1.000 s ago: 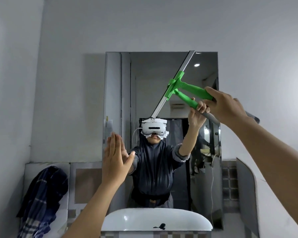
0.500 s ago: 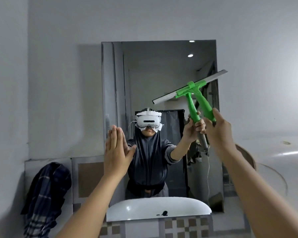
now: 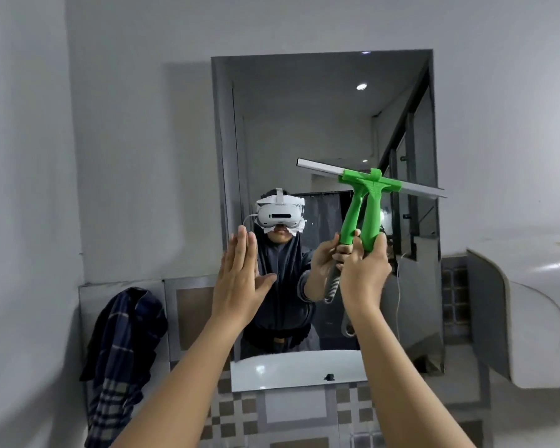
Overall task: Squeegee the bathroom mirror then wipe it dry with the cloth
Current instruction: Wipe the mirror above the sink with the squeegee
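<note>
The rectangular mirror [image 3: 304, 124] hangs on the grey wall in front of me and reflects a person with a white headset. My right hand [image 3: 364, 273] is shut on the green squeegee [image 3: 374, 208] by its handle; the grey blade lies nearly level against the glass at mid height on the right side. My left hand [image 3: 238, 279] is flat with fingers together and thumb out, at the mirror's lower left, empty. A dark blue plaid cloth [image 3: 123, 357] hangs at the lower left, below the wall ledge.
A white ledge [image 3: 288, 370] sits just under the mirror with a small dark object [image 3: 329, 377] on it. Checkered tiles [image 3: 240, 412] run below. A white rounded fixture [image 3: 537, 318] juts out on the right, close to my right arm.
The squeegee blade has swung from steeply tilted near the mirror's top to almost level, and has come down the right side of the glass. My left hand has stayed by the lower left.
</note>
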`<state>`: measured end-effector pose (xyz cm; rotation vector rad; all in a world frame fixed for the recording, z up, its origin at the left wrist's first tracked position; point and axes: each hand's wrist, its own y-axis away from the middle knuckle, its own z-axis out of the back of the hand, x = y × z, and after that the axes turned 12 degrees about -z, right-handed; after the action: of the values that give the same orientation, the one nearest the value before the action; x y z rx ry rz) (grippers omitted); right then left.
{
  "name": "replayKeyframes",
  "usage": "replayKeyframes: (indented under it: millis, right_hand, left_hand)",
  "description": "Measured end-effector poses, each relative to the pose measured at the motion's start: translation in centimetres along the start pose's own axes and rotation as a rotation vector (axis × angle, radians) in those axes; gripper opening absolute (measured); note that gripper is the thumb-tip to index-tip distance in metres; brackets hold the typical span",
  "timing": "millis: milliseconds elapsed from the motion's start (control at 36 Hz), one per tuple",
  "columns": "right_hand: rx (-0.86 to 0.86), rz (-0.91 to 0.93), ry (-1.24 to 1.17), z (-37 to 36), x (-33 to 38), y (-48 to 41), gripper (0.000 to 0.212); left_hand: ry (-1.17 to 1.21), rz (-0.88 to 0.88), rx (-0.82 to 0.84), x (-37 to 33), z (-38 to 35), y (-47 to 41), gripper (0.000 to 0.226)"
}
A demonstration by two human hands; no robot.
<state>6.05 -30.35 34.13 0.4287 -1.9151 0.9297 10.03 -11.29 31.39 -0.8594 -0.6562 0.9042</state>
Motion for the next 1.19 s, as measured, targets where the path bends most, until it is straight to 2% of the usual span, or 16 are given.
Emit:
replayKeyframes:
  millis: [83, 222, 333, 583, 722, 861, 1111, 1194]
  right_hand:
    - [0.007, -0.028, -0.059, -1.4, 0.4, 1.5, 0.002]
    - [0.011, -0.045, -0.098, -3.5, 1.4, 2.8, 0.003]
    - [0.026, -0.029, -0.085, -4.7, 2.3, 3.1, 0.004]
    - [0.189, 0.045, 0.064, -8.8, 5.3, 4.4, 0.025]
    - [0.223, 0.136, 0.241, -8.0, 5.2, 4.8, 0.029]
    - [0.249, 0.278, 0.409, -5.6, 4.6, 3.9, 0.041]
    - [0.236, 0.494, 0.631, -2.0, 5.0, 0.5, 0.042]
    - [0.261, 0.567, 0.667, -0.8, 5.3, -1.0, 0.036]
  left_hand:
    - [-0.004, -0.031, 0.034, 0.6, 0.1, 0.6, 0.088]
    - [-0.007, -0.096, 0.061, 1.3, 0.7, 1.2, 0.088]
    - [0.003, -0.105, 0.022, 1.5, 0.6, 1.5, 0.089]
    - [0.013, -0.134, 0.009, 1.6, 0.5, 1.6, 0.085]
    - [0.032, -0.11, 0.004, 1.6, 0.2, 1.9, 0.084]
    - [0.088, -0.052, -0.089, 0.7, -0.9, 2.8, 0.086]
    - [0.177, 0.084, -0.113, -2.0, -2.3, 3.7, 0.098]
    - [0.201, 0.112, -0.117, -2.3, -2.5, 3.7, 0.1]
